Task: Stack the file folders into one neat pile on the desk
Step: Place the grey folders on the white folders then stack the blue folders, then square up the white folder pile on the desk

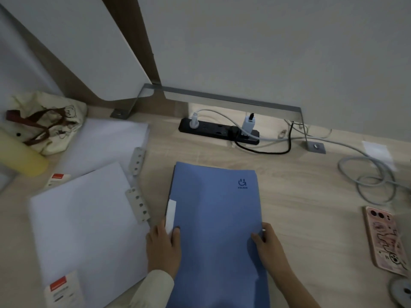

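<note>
A blue file folder point(214, 221) lies on the wooden desk point(307, 210) in front of me, with a dark edge showing under its left side. My left hand point(163, 247) grips its left edge, thumb on the cover beside a white spine label. My right hand point(270, 246) holds its right edge, thumb on top. To the left lie two white folders with punched strips: a near one point(86, 232) with a red-and-white sticker, and a far one point(106, 143) partly under it.
A cream tote bag point(44, 121) and a yellow cylinder point(20, 154) sit at the far left. A black power strip point(219, 131) with plugs and cables lies at the back. A coiled grey cable point(373, 181) and a pink phone point(387, 238) lie on the right.
</note>
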